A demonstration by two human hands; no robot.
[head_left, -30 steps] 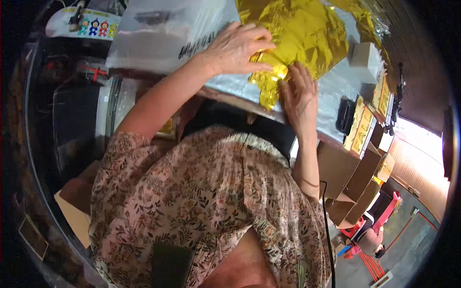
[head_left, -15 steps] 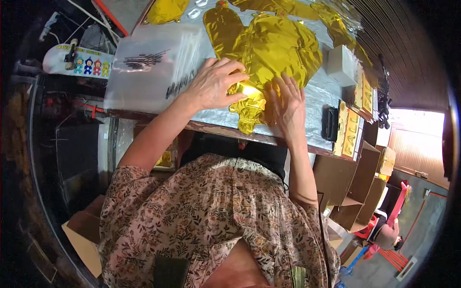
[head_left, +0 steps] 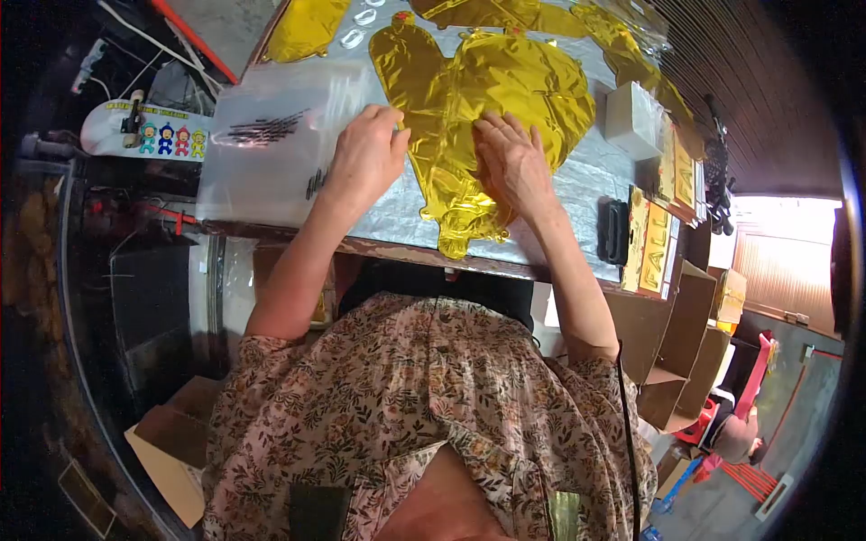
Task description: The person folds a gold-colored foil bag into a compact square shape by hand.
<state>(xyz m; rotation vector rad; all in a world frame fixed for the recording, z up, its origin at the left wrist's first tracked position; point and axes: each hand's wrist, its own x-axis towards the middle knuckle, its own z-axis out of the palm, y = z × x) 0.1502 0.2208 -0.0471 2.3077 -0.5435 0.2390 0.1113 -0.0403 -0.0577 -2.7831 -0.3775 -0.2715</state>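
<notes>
A flat gold foil balloon [head_left: 541, 86] lies creased on the silver-covered table, its narrow crumpled end towards my body at the near edge. My left hand [head_left: 365, 151] is at the balloon's left edge, over the border of the clear plastic bags [head_left: 262, 171]. Its fingers are curled in towards the thumb, and what they pinch, if anything, is too small to make out. On the middle of the foil rests my right hand [head_left: 519, 167], fingers stretched out and laid against the surface.
More gold foil [head_left: 311, 27] lies at the far left and along the back. To the right stand a white box [head_left: 633, 122], a black holder [head_left: 612, 233] and lettered packs [head_left: 654, 257]. Cardboard boxes [head_left: 681, 334] are below; a person [head_left: 735, 437] is at the far right.
My left hand has moved left, off the crumpled lower foil to the balloon's edge. My right hand has slid up and left onto its middle. The lower foil now lies more spread out.
</notes>
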